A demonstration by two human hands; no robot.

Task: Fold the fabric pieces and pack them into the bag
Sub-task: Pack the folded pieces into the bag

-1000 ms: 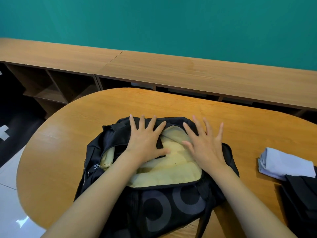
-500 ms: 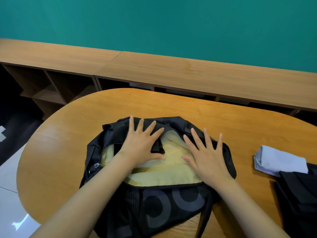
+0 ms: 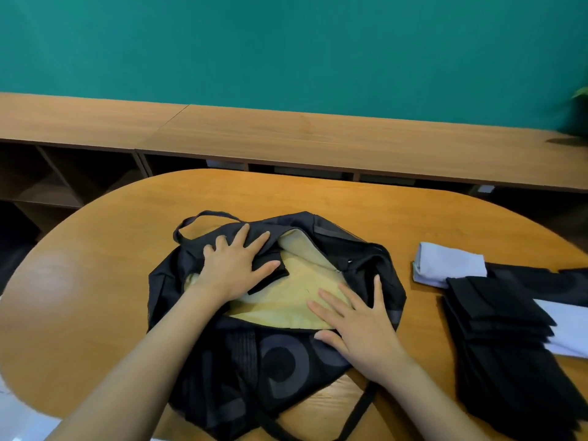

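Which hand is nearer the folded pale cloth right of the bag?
Right. The right hand rests on the bag just left of the pale cloth; the left hand lies farther left on the bag.

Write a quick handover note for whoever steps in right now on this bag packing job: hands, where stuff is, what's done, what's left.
Left hand: flat, fingers spread, pressing the far rim of the black bag; no grip.
Right hand: flat on the yellow fabric in the bag mouth; no grip.
Done: yellow fabric lies inside the open bag on the table.
Left: the pale folded piece and the stack of black pieces lie to the right, outside the bag. Pack them.
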